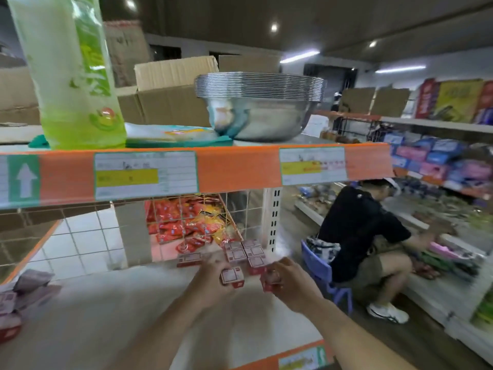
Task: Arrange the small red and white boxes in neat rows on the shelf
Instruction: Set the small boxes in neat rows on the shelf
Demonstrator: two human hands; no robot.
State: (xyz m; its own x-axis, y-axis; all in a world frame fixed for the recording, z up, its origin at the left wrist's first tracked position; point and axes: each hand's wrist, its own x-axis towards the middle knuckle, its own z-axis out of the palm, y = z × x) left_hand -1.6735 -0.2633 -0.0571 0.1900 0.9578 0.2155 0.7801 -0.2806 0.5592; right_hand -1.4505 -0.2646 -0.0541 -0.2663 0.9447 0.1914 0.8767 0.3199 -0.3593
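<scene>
My left hand point(210, 281) holds a small red and white box point(232, 276) above the white shelf point(112, 311). My right hand point(290, 281) grips another small red box point(270, 281) just to its right. Behind my hands, several red and white boxes point(246, 253) stand in a tight group at the shelf's back right, by the upright post. One more box point(189, 259) lies flat to their left. The picture is blurred.
A wire mesh back panel point(186, 222) shows red and yellow packets behind it. The orange-edged upper shelf point(234, 169) carries steel bowls point(258, 108) and a green bag point(72, 76). Pinkish packets point(24, 292) lie at the shelf's left. A person point(365, 236) squats in the aisle on the right.
</scene>
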